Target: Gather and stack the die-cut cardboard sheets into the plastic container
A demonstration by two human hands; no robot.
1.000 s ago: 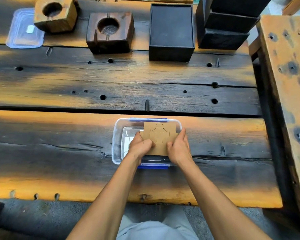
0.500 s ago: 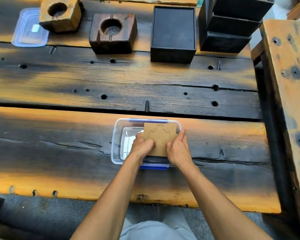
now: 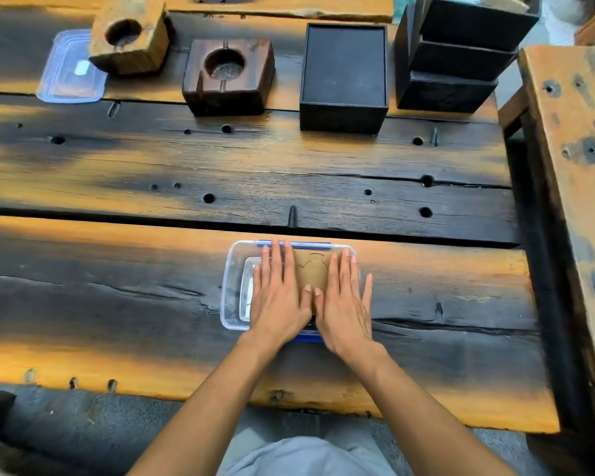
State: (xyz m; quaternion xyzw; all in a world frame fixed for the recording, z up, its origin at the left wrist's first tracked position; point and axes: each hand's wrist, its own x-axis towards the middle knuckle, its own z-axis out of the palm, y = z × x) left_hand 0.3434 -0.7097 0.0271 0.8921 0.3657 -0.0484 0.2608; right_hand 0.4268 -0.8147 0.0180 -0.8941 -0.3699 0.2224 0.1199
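Scorched plank table [image 3: 124, 304] bearing plastic container [image 3: 232, 290], blocks.

- Soft, even daylight falls on the dark, orange-streaked wooden plank surface [image 3: 117, 304]; no hard shadows show.
- The clear plastic container [image 3: 231, 297] shows pale sheen on its rim.
- A faint shadow sits under the left hand [image 3: 279, 304] and right hand [image 3: 344, 310].
- Wide-angle bending curves the outer edges.
- Focus is slightly soft throughout.

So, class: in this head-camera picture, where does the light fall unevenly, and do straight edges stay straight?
Head view: patchy light leaves orange bands and dark stretches across the wooden table; the clear plastic container shows pale glare inside; plank edges bow from the wide lens; both flat hands, left hand and right hand, are sharp.
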